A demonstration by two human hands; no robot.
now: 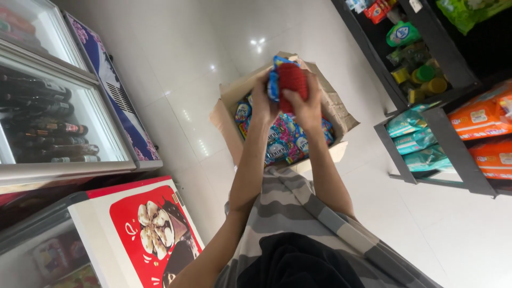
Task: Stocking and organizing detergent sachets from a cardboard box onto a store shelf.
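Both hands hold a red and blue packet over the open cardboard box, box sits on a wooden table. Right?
Not quite. The head view shows the cardboard box sitting on the white tiled floor, not on a wooden table. The rest holds: the left hand and right hand both hold the red and blue packet over the open box.

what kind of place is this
Most likely a small grocery shop: a glass-door drinks fridge full of dark bottles, black metal shelves stacked with orange and teal packets, and an open brown cardboard box of blue sachets on the white tiled floor.
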